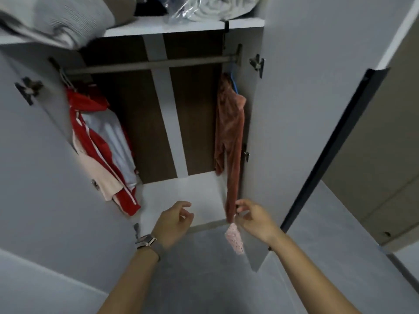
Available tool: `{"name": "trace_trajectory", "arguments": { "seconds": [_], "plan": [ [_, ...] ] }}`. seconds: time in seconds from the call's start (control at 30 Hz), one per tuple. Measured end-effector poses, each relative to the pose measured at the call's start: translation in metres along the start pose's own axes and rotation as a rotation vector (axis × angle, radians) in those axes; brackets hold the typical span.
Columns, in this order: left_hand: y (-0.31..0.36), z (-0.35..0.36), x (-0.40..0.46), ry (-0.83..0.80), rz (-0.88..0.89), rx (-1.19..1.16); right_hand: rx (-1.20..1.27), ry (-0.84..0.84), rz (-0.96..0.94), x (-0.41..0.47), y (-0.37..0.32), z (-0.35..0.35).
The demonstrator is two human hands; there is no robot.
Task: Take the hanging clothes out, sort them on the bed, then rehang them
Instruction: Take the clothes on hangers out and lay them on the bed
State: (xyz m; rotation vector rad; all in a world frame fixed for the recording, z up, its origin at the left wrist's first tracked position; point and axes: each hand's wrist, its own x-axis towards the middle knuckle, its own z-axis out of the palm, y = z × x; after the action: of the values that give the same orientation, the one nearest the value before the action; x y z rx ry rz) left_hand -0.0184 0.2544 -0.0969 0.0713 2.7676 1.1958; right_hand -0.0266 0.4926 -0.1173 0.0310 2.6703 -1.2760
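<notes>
Rust-brown garment (229,132), red white-striped jacket (99,141), blue hanger (233,83).

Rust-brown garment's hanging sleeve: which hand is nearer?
Right. The right hand pinches the sleeve near its lower end; the left hand hangs apart, to its left.

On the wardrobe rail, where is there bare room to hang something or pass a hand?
The middle of the rail is bare, between the red jacket bunch at the left end and the rust garment at the right end. The wardrobe floor below is bare too. The top shelf is crowded with bedding.
</notes>
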Motion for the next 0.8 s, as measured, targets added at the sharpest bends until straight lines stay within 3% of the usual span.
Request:
{"name": "trace_trajectory", "arguments": {
  "seconds": [0.3,0.57,0.7,0.8],
  "plan": [
    [-0.012,-0.035,0.091,0.235,-0.108,-0.101,0.076,-0.034,-0.058,0.139,-0.037,-0.024],
    [-0.062,-0.089,0.217,0.232,-0.112,-0.047,0.125,-0.072,-0.049,0.276,-0.091,0.020],
    [-0.063,-0.112,0.274,0.215,-0.078,-0.028,0.107,0.013,-0.072,0.332,-0.115,0.006],
    [-0.056,-0.126,0.306,0.219,-0.072,-0.058,0.134,0.182,-0.112,0.368,-0.124,-0.039]
  ]
}}
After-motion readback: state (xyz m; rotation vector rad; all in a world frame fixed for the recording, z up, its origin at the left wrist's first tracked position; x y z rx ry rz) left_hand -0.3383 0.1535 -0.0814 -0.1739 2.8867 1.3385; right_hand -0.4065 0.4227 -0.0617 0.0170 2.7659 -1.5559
